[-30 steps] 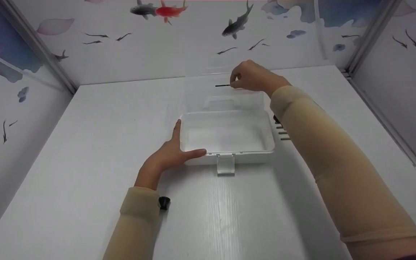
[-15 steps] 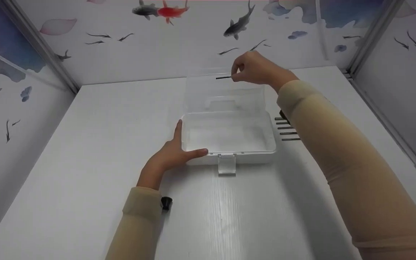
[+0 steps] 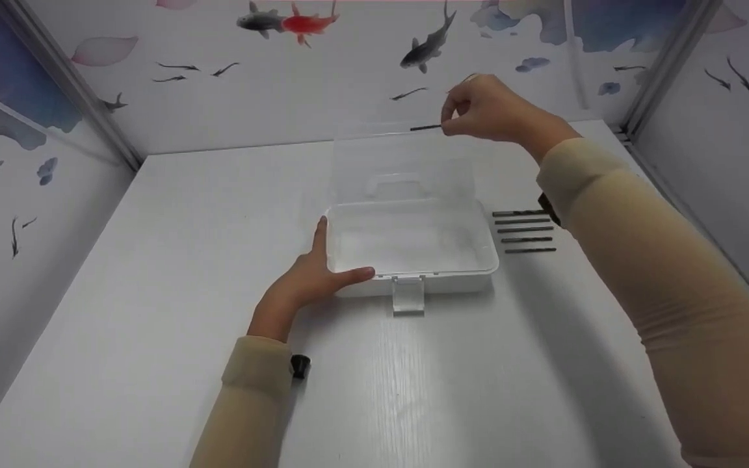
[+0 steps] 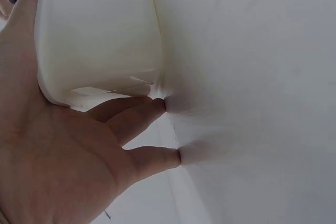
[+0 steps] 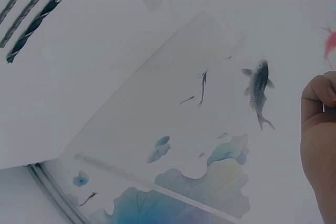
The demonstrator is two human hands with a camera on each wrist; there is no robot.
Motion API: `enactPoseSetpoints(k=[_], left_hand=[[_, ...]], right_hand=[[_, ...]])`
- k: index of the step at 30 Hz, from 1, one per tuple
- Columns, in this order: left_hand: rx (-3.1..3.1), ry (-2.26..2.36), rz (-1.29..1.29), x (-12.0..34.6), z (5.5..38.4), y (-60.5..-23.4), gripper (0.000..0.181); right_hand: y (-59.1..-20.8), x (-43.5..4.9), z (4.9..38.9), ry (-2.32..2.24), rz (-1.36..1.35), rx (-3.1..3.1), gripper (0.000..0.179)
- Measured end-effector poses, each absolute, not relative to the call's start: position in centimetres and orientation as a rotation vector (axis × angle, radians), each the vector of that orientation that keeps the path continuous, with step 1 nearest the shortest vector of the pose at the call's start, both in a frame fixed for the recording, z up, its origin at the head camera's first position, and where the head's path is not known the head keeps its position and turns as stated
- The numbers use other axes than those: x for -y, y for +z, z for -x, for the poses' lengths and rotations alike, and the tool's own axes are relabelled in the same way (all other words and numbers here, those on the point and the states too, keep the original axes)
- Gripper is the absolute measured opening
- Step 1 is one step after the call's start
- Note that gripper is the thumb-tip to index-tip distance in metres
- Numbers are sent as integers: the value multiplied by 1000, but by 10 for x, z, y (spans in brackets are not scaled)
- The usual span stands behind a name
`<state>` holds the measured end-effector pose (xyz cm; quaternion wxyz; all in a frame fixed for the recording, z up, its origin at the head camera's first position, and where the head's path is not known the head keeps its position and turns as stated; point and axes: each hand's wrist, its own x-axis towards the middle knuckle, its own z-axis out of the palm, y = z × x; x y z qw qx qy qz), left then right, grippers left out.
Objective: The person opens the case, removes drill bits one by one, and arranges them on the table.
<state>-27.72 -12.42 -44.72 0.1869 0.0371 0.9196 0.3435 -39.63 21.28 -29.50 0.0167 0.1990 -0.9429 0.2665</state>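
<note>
My left hand rests against the near left corner of an open clear plastic box. Its thumb lies straight along the front rim and a finger runs up the left side; in the left wrist view, fingertips meet the table below the box wall. Above the raised lid, at its far right, my right hand pinches a thin dark drill bit by one end, pointing left. Several drill bits lie in a row right of the box.
A latch hangs from the box front. The white table meets printed panels with fish at the back and sides. A small black piece sticks out beside the left cuff.
My right hand has risen and moved right with the drill bit, away from over the lid. The row of drill bits, partly covered by the sleeve before, now shows. My left hand stays put.
</note>
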Motion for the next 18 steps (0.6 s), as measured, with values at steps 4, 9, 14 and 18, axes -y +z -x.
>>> enactPoseSetpoints(k=[4,9,14,18], left_hand=[[-2587,967,-116,122,278,-449,147],[-2595,970,-123,124,279,-449,149],[-2599,980,-141,127,279,-447,149],[-2595,967,-136,127,279,-447,148]], right_hand=[[-297,-228,384,825,-634,2916,19],[-294,-242,370,835,-656,2897,19],[-293,-258,354,828,-652,2841,18],[-297,-269,343,845,-654,2826,15]])
